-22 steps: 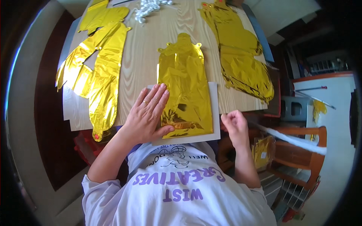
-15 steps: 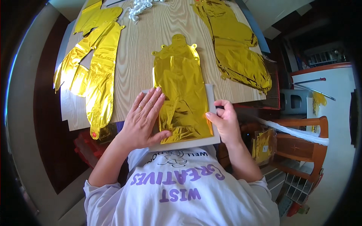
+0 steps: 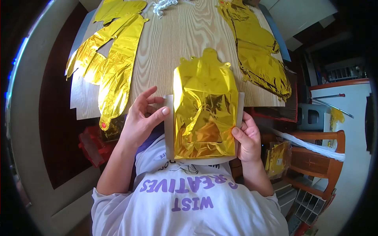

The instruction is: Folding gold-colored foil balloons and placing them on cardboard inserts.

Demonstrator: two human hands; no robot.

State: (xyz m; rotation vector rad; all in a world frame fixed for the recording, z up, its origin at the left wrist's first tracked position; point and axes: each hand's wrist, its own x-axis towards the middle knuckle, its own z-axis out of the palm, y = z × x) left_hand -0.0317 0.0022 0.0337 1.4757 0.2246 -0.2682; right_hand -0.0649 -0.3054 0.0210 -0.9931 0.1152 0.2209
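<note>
A flat, folded gold foil balloon [image 3: 204, 118] lies on a thin pale-grey board [image 3: 169, 135] in front of my chest. The balloon's tabbed top end extends past the board onto the table. My right hand [image 3: 248, 137] grips the right edge, thumb pressed on the foil and fingers round the board's side, partly hidden. At the left edge, my left hand [image 3: 145, 112] is open, its fingers spread and its thumb tip close to the board. Whether that thumb touches the board I cannot tell.
Other flat gold foil balloons lie on the wood-grain table [image 3: 177, 31]: one shape [image 3: 118, 59] at left, another [image 3: 258, 51] at right. White string [image 3: 163, 5] lies at the far edge. A wooden chair [image 3: 311, 159] holding a white strand bundle [image 3: 315, 149] stands right; a red container [image 3: 93, 145] is lower left.
My left hand has come off the foil to the board's left edge. The board and balloon have tilted up and shifted right, with my right hand still gripping their right side.
</note>
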